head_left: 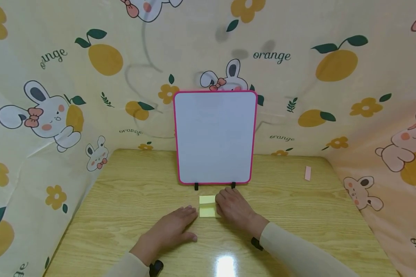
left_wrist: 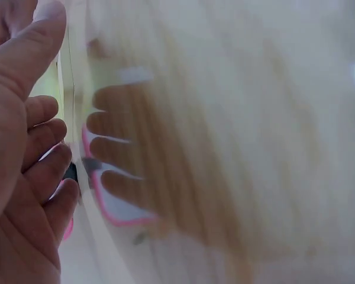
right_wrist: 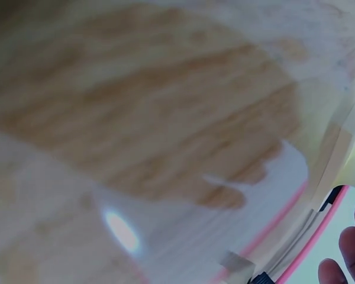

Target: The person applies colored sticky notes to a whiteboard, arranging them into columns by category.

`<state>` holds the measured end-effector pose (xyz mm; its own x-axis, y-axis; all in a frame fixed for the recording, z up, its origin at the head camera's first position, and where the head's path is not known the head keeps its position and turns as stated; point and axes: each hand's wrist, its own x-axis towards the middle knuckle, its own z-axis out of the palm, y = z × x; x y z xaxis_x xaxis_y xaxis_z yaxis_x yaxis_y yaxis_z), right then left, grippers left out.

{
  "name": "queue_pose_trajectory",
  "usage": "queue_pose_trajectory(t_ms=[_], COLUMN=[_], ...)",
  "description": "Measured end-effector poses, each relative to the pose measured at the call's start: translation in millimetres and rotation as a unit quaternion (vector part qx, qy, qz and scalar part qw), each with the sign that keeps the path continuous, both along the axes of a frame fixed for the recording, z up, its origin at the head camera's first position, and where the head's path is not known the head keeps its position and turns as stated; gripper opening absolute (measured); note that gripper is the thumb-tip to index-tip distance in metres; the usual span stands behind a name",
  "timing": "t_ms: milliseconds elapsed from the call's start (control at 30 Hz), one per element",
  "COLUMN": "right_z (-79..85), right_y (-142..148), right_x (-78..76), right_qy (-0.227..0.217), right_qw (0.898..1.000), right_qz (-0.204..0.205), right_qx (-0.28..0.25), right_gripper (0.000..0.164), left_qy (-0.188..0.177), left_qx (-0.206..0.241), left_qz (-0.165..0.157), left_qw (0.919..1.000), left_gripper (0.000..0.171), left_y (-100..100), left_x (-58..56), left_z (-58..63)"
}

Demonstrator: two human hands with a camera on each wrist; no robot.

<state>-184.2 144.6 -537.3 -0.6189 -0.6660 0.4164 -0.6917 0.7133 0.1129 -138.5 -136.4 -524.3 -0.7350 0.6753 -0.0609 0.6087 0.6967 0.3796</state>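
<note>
Yellow paper: A small pale-yellow paper [head_left: 207, 211] is seen flat on the wood-grained table [head_left: 124, 200], just in front of the whiteboard and between the two hands; it is crossed by a slightly darker band, and whether one sheet or two overlapping sheets are shown cannot be told.
Left hand: The left hand [head_left: 173, 229] is held low over the table just beside the paper's left edge, its fingers extended close together and its thumb spread apart; nothing is seen to be held. In the left wrist view, the hand is mirrored in the glossy tabletop.
Right hand: The right hand [head_left: 237, 211] is placed at the paper's right edge, which is partly covered by bent fingers; whether the paper is pinched cannot be told, since the fingertips are hidden in the head view and only partly included in the right wrist view.
Whiteboard: A blank white panel [head_left: 215, 136] is enclosed by a pink frame [head_left: 215, 183] with rounded corners; black feet [head_left: 196, 186] are seen at its lower edge.
Pink slip: A narrow pink slip [head_left: 307, 173] is found toward the table's right rear, well apart from the hands.
Backdrop: The table is bordered by cream cloth [head_left: 194, 42], printed with rabbits, oranges, flowers and the word "orange".
Sleeves: Both forearms are covered by light sleeves [head_left: 298, 246].
</note>
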Motion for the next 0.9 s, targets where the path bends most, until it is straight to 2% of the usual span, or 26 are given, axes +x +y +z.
queue_pose_trajectory(t_ms=[167,367,633,900], right_z=[2.3,3.6,4.0,3.7], right_y=[0,0,-2,-5], right_x=[-1.1,-1.9,-7.2,-17.4], right_qy=[-0.020,-0.026,-0.005,-0.011], right_qw=[1.000,0.999,0.999,0.998], right_qz=[-0.014,-0.020,-0.027,-0.039], right_qx=[-0.008,-0.016,-0.024,-0.049], right_gripper=[0.013,0.014,0.012,0.010], left_qy=[0.043,0.037,0.039,0.035], left_qx=[-0.018,-0.029,-0.039,-0.037], left_qz=[-0.034,-0.047,-0.051,-0.054], left_qw=[0.9983,0.9978,0.9972,0.9972], left_gripper=[0.077,0.079,0.085,0.085], left_y=[8,13,12,13], left_x=[4.2,3.7,1.2,1.1], left_z=[-1.7,-5.0,-10.4,-10.8])
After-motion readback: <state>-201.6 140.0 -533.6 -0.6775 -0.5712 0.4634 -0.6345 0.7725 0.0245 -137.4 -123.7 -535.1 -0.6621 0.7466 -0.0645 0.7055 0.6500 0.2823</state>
